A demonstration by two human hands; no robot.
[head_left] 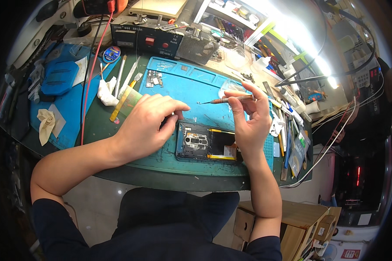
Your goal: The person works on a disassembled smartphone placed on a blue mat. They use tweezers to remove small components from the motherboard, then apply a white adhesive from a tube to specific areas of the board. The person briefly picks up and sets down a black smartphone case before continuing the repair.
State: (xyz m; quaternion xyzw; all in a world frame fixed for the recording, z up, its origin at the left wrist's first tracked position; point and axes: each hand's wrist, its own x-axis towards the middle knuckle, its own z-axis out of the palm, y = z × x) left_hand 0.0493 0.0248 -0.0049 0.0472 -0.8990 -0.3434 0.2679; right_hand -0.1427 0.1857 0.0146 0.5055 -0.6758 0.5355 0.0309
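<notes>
In my right hand [253,119] is a slim needle-tipped tool [224,100] with a brownish barrel, gripped between thumb and fingers. Its fine point aims left over the blue mat [204,115]; whether it is a syringe or a driver I cannot tell. My left hand [150,119] hovers by the left end of an opened phone [198,141], its fingers loosely bent and apart, nothing visible in them. The phone lies flat with its inner frame exposed, yellow strips around a black section at the right. My right wrist covers its right end.
Small metal parts [154,79] sit at the mat's upper left. Behind it stands a black bench unit [146,41]. A red cable [92,74] hangs at the left, near a blue solder spool [111,54]. Pens and tools [287,130] crowd the right edge.
</notes>
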